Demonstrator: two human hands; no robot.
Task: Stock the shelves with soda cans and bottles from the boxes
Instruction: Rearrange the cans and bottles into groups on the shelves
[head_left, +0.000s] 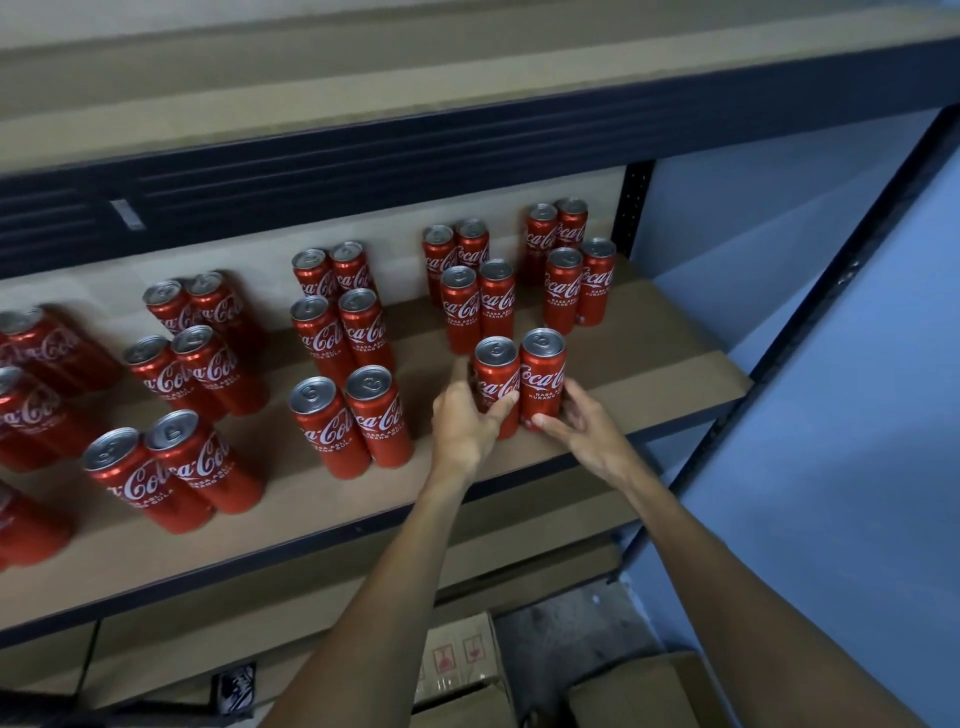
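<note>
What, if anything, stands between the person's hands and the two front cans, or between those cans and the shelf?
Nothing visible. The left hand grips the left can and the right hand grips the right can; both stand side by side on the shelf near its front edge, just ahead of another pair.

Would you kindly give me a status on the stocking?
Left hand grips left Coca-Cola can; right hand grips right Coca-Cola can. Both upright on shelf. Nothing blocking.

Glossy red metal cans (363, 332) with brushed silver tops; matt board shelf (649, 364), seemingly fibreboard; dark painted-metal frame (363, 156).
</note>
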